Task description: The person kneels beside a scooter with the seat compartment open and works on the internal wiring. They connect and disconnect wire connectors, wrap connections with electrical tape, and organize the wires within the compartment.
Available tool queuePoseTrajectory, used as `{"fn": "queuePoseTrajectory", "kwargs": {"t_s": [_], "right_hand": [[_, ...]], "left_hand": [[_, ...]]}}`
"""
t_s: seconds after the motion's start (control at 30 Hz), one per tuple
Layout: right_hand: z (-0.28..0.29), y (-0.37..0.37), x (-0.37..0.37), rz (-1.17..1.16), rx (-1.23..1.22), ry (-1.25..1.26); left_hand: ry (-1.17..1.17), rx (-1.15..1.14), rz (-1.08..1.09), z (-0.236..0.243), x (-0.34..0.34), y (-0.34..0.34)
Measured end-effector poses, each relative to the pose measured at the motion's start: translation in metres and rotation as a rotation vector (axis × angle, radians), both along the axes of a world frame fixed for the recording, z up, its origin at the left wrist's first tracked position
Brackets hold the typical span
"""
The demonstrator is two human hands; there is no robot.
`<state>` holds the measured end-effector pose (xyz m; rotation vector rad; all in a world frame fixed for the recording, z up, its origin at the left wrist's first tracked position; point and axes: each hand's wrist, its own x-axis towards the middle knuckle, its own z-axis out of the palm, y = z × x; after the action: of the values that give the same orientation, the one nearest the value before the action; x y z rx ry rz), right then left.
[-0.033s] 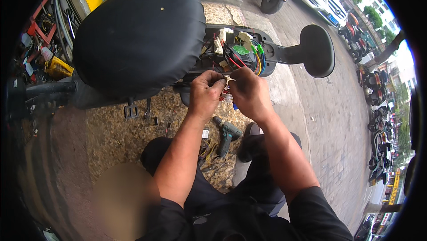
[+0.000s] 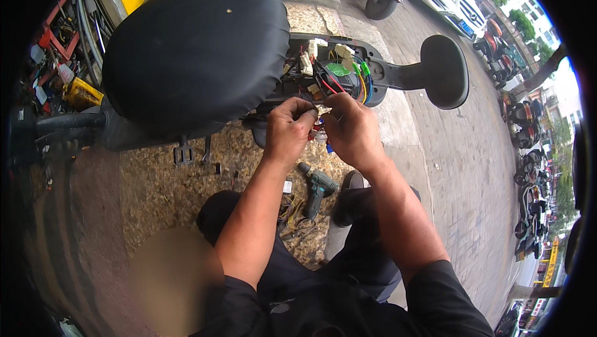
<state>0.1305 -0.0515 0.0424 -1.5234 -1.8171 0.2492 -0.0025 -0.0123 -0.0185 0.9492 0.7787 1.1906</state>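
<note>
My left hand (image 2: 290,129) and my right hand (image 2: 352,127) are close together beside an opened electric scooter body (image 2: 375,53), fingertips pinched. Between them runs a thin dark wire (image 2: 316,107), largely hidden by the fingers. Just past my hands, the open compartment holds red wires (image 2: 328,83), white connectors (image 2: 307,63), green connectors (image 2: 364,68) and yellow and blue leads. More small coloured connectors (image 2: 318,132) hang below my fingers. A large black seat (image 2: 196,51) covers the scooter's left part.
On the speckled ground between my legs lie a cordless drill (image 2: 318,193) and loose wires (image 2: 289,212). A pedal (image 2: 183,155) sticks out under the seat. To the right is a padded backrest (image 2: 444,71). Parts and tools (image 2: 62,69) clutter the far left; parked scooters (image 2: 528,194) line the street.
My right hand has shifted very slightly to the right, its fingers a little looser. My left hand stays almost where it was.
</note>
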Motion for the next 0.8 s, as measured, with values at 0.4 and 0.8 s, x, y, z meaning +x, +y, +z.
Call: {"fn": "queuePoseTrajectory", "kwargs": {"t_s": [0.4,0.8], "right_hand": [[0.022,0.025,0.023,0.447,0.228,-0.664],[-0.013,0.009,-0.022,-0.212,-0.246,0.094]], "left_hand": [[-0.050,-0.051,-0.091,0.004,-0.005,0.003],[-0.078,0.009,0.006,-0.010,0.000,0.001]]}}
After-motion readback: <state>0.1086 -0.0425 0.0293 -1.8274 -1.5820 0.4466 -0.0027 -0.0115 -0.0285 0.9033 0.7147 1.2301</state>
